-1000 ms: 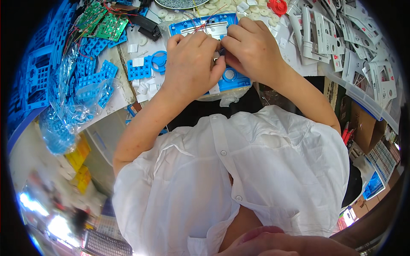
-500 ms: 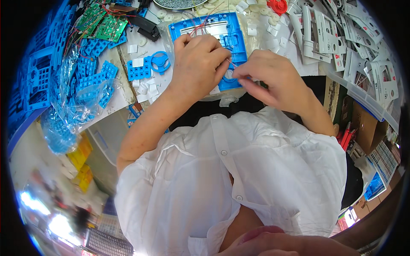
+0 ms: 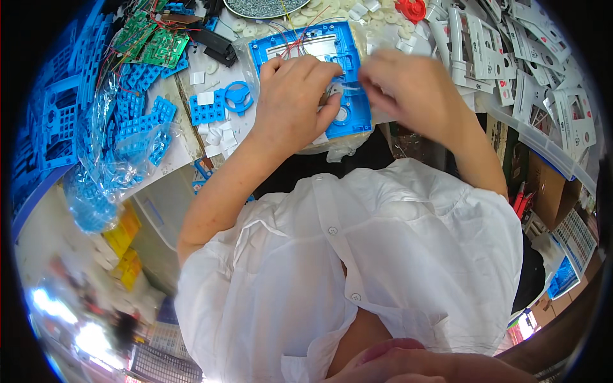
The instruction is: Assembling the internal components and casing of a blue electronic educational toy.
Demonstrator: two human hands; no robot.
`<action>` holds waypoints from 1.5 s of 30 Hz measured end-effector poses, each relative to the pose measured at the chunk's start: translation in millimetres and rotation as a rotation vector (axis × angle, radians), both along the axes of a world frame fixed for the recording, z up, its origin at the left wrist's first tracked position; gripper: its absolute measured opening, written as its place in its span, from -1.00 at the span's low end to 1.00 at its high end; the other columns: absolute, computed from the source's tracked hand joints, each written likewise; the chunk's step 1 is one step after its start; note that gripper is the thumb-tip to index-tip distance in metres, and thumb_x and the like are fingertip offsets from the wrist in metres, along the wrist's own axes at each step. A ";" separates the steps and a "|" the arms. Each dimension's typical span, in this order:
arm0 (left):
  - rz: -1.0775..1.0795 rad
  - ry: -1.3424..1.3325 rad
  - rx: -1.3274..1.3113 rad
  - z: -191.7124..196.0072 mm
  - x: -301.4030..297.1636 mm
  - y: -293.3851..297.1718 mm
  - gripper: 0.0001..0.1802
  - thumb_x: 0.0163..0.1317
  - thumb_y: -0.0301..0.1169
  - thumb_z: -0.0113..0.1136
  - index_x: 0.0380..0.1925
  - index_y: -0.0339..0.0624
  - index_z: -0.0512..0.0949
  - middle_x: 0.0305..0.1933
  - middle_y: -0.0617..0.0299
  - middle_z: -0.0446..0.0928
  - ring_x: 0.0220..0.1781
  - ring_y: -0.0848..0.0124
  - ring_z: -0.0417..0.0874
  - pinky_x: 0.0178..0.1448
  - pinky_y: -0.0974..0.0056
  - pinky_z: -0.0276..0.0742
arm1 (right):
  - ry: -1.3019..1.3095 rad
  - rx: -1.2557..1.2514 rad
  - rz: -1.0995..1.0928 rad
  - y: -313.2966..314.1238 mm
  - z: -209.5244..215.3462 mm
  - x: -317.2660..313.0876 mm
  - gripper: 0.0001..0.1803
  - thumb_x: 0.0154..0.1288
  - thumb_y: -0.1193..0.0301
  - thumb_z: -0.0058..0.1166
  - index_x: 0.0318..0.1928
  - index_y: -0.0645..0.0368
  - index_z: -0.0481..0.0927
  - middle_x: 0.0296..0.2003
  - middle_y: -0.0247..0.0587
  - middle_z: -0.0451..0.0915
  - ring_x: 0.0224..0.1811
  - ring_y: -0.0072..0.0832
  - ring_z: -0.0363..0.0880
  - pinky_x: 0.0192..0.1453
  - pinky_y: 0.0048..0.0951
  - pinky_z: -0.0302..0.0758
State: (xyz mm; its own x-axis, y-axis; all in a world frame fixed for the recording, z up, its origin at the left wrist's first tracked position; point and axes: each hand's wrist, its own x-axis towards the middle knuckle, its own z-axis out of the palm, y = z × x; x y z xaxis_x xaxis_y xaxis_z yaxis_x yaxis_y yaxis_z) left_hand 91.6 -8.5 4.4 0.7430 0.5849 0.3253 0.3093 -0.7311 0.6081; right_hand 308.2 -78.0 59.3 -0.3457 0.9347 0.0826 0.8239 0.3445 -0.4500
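A blue plastic housing lies on a clear plastic bag at the table's front edge, with thin red and dark wires running over it. My left hand rests on its left half, fingers curled and thumb bent toward them; what they pinch is too small to make out. My right hand is just past the right edge of the housing, its fingers drawn together but smeared by motion. Whether anything is in it cannot be seen. A pale, blurred streak crosses the housing between the hands.
Left of the housing lie a blue ring-shaped part, a blue button pad and white squares. Green circuit boards, a black part and bagged blue parts are farther left. White panels fill the right; a round tray stands behind.
My right hand has moved right and a little away from me, off the housing and apart from my left hand. My left hand stays over the housing.
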 end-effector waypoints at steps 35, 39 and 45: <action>-0.176 -0.097 0.038 -9.0 -27.2 5.8 -0.77 0.00 -0.43 0.47 -0.27 -0.01 0.73 -0.24 0.29 0.54 -0.17 0.24 0.59 -0.04 0.11 0.42 | -0.054 0.083 -0.091 10.3 -41.7 -32.3 -0.86 0.13 0.38 0.31 -0.34 0.10 0.62 -0.36 -0.29 0.62 -0.19 -0.24 0.63 -0.16 -0.23 0.61; -0.173 -0.080 0.041 -8.9 -28.8 5.8 -0.78 0.02 -0.42 0.46 -0.27 0.01 0.73 -0.25 0.30 0.53 -0.18 0.24 0.58 -0.04 0.11 0.42 | 0.032 0.014 -0.094 10.2 -36.2 -26.8 -0.84 0.12 0.38 0.34 -0.30 0.08 0.65 -0.32 -0.30 0.64 -0.16 -0.22 0.62 -0.11 -0.23 0.60; -0.166 -0.085 0.034 -10.4 -28.2 4.2 -0.79 0.04 -0.41 0.46 -0.27 0.03 0.73 -0.24 0.32 0.55 -0.17 0.24 0.58 -0.04 0.10 0.42 | 0.092 0.176 0.031 -13.0 -30.6 -8.5 -0.65 0.10 0.36 0.42 -0.05 0.02 0.75 -0.10 -0.25 0.64 -0.02 -0.18 0.54 -0.02 -0.25 0.57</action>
